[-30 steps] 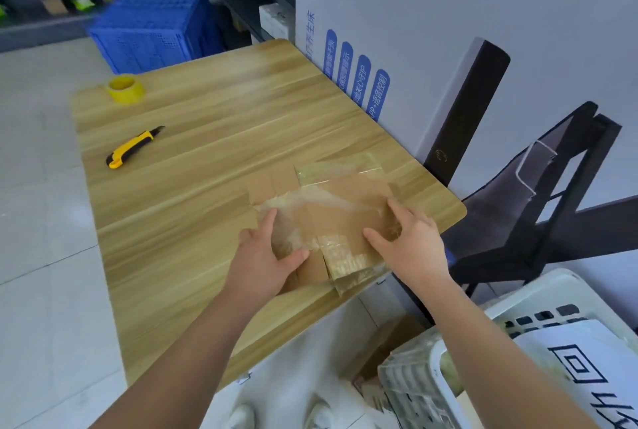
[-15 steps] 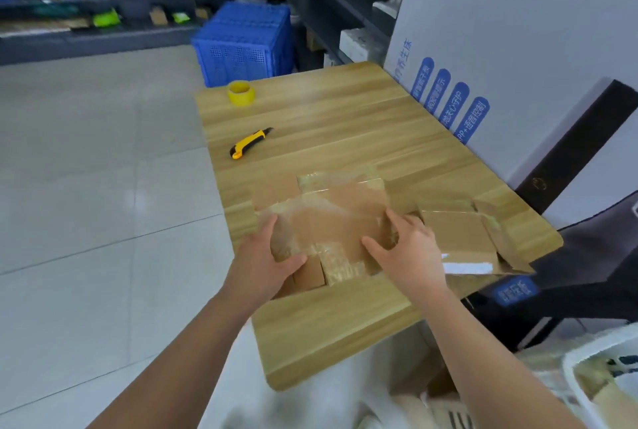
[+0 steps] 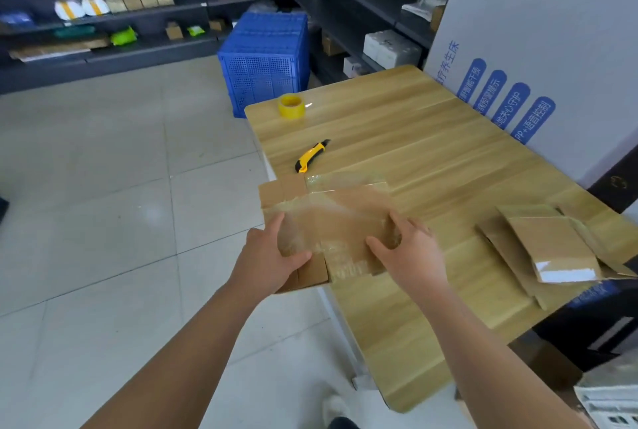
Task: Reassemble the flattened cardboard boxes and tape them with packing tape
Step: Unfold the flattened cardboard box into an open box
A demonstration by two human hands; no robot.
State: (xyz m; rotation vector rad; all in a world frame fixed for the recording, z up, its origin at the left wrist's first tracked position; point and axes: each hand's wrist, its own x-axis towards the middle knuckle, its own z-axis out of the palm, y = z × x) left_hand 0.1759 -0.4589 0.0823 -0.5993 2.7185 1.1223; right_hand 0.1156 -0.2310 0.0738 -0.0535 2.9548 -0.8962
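Head: left hand (image 3: 271, 257), right hand (image 3: 412, 252) hold one box (image 3: 333, 212).

Held box (image 3: 331, 218): brown cardboard, flattened, its top streaked with glossy clear tape. We grip it at its near side, left hand (image 3: 272, 263) and right hand (image 3: 411, 256) each with the thumb on top. It sits at the left edge of the table (image 3: 414, 159), its left part jutting past that edge.
Flat boxes (image 3: 549, 249): brown, overlapping in a loose pile at the table's right near edge; the top one bears a white strip.
Tape roll (image 3: 291, 106): yellow, lying hole-up at the far left corner, well apart from both.
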